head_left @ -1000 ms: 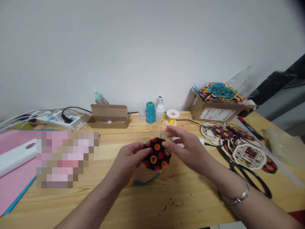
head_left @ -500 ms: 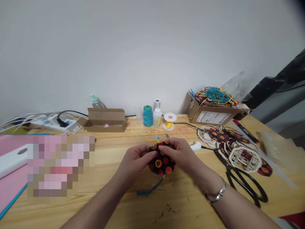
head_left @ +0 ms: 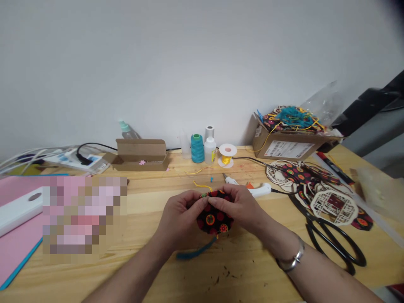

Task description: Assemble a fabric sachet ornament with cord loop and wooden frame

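Note:
Between my hands is a round black fabric piece (head_left: 211,223) printed with red, orange and green flowers. A blue-green tassel (head_left: 196,254) hangs from its lower edge and a yellow cord (head_left: 202,185) sticks out at the top. My left hand (head_left: 184,210) grips the upper left edge, thumb on the front. On the upper right edge my right hand (head_left: 241,207) pinches it, the two thumb tips meeting near the top. My other fingers are hidden behind the fabric. Just beyond my right hand lies a white glue gun (head_left: 261,190), partly covered by it.
At right lie black scissors (head_left: 337,244) and several cut-out wooden frames (head_left: 334,207). Farther back stand a cardboard box (head_left: 284,145) of fabric pieces, a yellow cord spool (head_left: 227,155), a teal thread cone (head_left: 197,149), a bottle (head_left: 209,150) and an open small box (head_left: 140,164).
My thumbs have come together at the top of the fabric piece. The view has shifted slightly, and more of the glue gun shows behind my right hand.

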Demonstrator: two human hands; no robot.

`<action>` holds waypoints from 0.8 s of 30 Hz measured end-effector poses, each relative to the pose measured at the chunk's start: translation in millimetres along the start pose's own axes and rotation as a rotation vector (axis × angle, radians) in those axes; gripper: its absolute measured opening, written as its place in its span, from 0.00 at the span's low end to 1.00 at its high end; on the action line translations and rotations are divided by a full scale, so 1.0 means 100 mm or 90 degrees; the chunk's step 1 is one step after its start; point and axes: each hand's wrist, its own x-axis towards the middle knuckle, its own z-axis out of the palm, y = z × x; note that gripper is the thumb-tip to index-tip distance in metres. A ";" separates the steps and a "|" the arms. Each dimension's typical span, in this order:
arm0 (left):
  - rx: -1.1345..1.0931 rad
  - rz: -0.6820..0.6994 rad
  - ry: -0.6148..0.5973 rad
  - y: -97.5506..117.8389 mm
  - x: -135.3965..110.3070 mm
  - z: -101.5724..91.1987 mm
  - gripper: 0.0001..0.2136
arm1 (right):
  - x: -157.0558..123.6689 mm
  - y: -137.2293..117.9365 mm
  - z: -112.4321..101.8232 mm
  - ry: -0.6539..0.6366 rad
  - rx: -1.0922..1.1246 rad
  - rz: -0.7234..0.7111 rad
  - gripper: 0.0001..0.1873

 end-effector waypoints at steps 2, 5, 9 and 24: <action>0.001 0.007 -0.006 0.00 -0.01 0.00 0.09 | 0.01 0.01 0.01 -0.001 -0.009 -0.003 0.13; -0.009 0.017 -0.012 0.01 -0.02 0.00 0.10 | 0.01 0.01 0.01 0.003 -0.020 -0.013 0.11; -0.002 0.039 -0.035 0.01 -0.01 -0.01 0.11 | 0.01 0.00 0.01 0.021 -0.034 -0.038 0.10; 0.648 0.513 0.197 -0.12 -0.07 -0.03 0.10 | 0.01 0.02 0.00 0.074 -0.111 -0.100 0.08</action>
